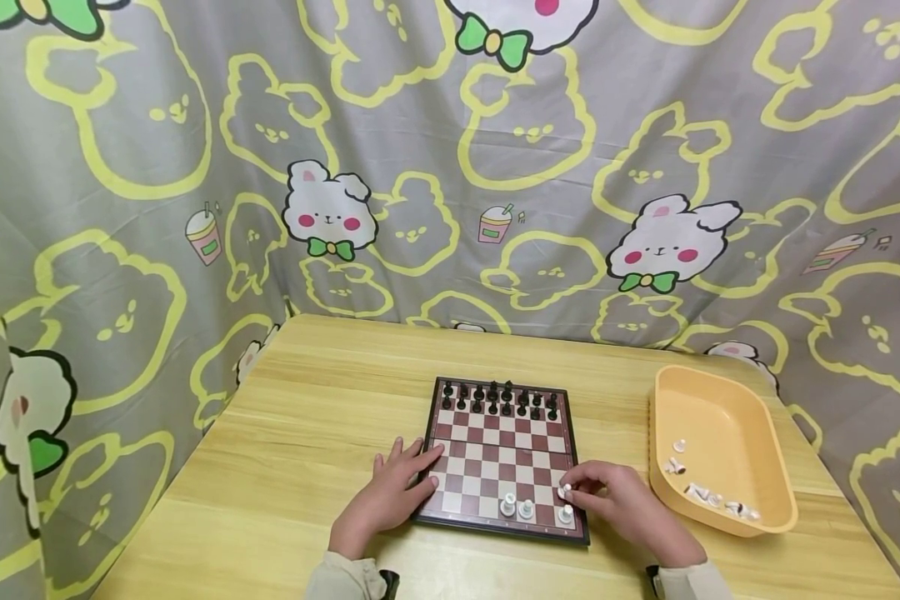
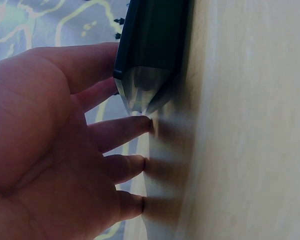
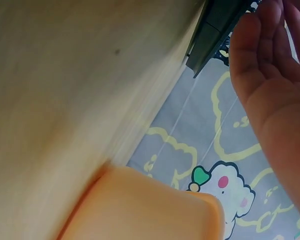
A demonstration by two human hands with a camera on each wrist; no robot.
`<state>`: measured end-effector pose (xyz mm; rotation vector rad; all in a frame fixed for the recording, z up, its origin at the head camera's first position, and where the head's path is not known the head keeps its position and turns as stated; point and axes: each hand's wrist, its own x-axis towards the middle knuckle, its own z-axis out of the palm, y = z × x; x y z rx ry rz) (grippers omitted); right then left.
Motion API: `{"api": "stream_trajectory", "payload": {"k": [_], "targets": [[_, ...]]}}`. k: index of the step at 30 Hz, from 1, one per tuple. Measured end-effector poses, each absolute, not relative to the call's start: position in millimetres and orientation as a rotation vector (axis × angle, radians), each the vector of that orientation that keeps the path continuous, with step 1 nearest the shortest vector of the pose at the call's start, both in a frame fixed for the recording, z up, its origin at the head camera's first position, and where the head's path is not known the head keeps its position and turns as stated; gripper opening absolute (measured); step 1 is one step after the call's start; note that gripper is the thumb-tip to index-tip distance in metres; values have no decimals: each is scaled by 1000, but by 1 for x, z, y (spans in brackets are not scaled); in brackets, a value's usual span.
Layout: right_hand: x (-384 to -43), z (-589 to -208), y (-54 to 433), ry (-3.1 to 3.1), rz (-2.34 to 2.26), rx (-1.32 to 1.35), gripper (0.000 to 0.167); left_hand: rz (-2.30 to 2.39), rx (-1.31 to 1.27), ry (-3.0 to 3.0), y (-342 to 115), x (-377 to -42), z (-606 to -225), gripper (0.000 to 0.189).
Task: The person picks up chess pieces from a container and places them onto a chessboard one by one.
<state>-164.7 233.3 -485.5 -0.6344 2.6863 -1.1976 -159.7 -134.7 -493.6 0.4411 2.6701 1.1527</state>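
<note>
A chessboard (image 1: 487,475) lies on the table, with black chess pieces (image 1: 492,398) in two rows along its far side. My left hand (image 1: 390,497) rests at the board's left edge, fingers spread; in the left wrist view its thumb and forefinger touch the dark board side (image 2: 155,37) and other fingertips meet the tabletop. At the right edge, my right hand (image 1: 618,500) pinches a small white chess piece (image 1: 565,491) between thumb and fingers, just over the board. Three more white chess pieces (image 1: 526,509) stand on the near row. The right wrist view hides the held piece.
An orange plastic tray (image 1: 765,433) stands right of the board, holding several loose white pieces (image 1: 697,492). Beneath everything is a wooden table (image 1: 322,383). A grey curtain (image 1: 420,133) with cartoon prints hangs behind and at the sides.
</note>
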Motion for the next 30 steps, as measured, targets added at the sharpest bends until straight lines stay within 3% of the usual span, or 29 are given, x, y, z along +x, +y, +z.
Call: {"api": "stream_trajectory", "payload": {"k": [30], "targets": [[-166, -488, 232, 2671, -1129, -724, 10, 1152, 439, 2681, -135, -161, -494, 49]]}}
